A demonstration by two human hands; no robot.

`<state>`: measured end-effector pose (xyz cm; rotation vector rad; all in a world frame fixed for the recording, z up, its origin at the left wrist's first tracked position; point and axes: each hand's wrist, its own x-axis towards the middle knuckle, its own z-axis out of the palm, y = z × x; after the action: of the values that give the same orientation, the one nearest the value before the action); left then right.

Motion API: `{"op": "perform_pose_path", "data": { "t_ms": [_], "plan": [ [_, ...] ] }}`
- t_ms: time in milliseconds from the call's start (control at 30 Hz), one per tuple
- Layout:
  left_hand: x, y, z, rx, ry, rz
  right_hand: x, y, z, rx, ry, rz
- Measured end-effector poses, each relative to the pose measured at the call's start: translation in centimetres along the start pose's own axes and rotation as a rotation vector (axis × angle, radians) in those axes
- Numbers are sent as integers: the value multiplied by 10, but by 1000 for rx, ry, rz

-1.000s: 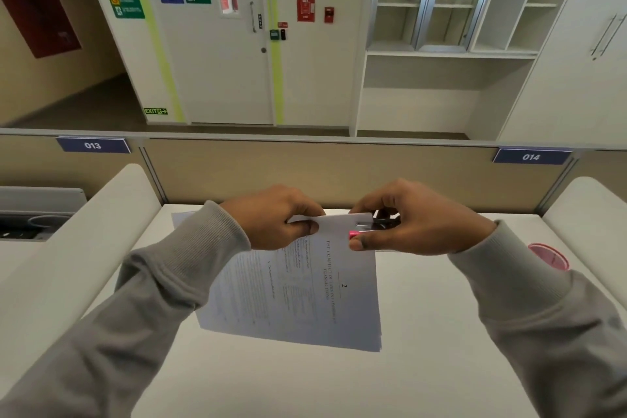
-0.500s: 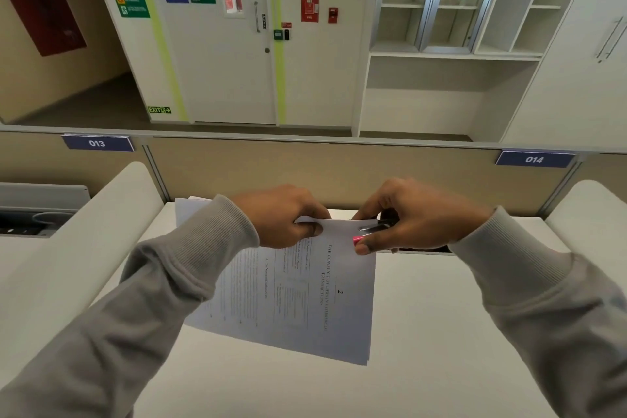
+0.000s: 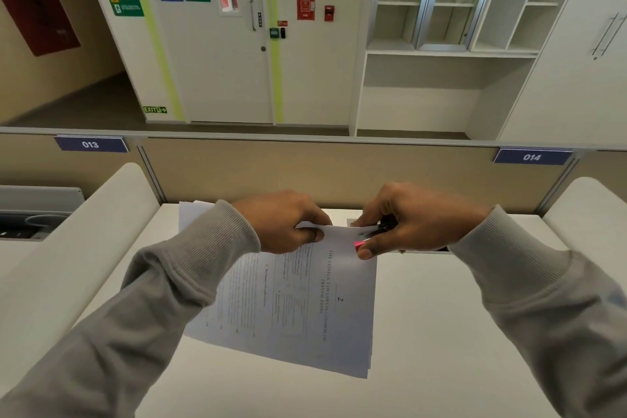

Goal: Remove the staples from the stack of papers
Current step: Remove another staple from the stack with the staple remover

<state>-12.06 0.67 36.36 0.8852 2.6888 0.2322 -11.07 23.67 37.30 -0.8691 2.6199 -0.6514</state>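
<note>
Both hands are raised over the table (image 3: 441, 332), meeting at the top edge of the stack of papers (image 3: 305, 309).

Left hand (image 3: 288, 224): fingers curled, thumb and fingers pinching the stack's upper edge. The stack hangs tilted; I cannot tell whether its lower corner touches the table.

Right hand (image 3: 407, 217): fingers curled round a small dark staple remover (image 3: 375, 232) with a pink end, its tip at the top corner of the front sheet.

Staple: not visible, hidden under tool and fingers.

Risks (judgement):
- I pull before the tool is under the staple. Corner tears.
- Only one edge is pinched. A sharp tug could drag the stack from my left hand and fan the sheets.
- Staple springs free and is lost on the table or among the loose sheets (image 3: 190, 214) behind my left sleeve.
- Bent staple legs near my fingertips could prick.
</note>
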Motion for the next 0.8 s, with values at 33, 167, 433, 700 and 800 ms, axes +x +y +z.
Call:
{"op": "perform_pose_path", "data": {
  "t_ms": [33,167,433,700,800],
  "plan": [
    [0,0,0,-3,3,4,1,0,0,2,-4,-4],
    [4,-2,1,18,3,8,4,2,0,-7,-12,-9],
    [8,-6,1,20,2,21,12,8,-1,-92,-4,-24],
    [17,-22,4,-45,33,20,10,24,-5,189,24,-7],
    [18,-35,6,-163,67,5,3,45,-2,501,218,-33]
  ]
}}
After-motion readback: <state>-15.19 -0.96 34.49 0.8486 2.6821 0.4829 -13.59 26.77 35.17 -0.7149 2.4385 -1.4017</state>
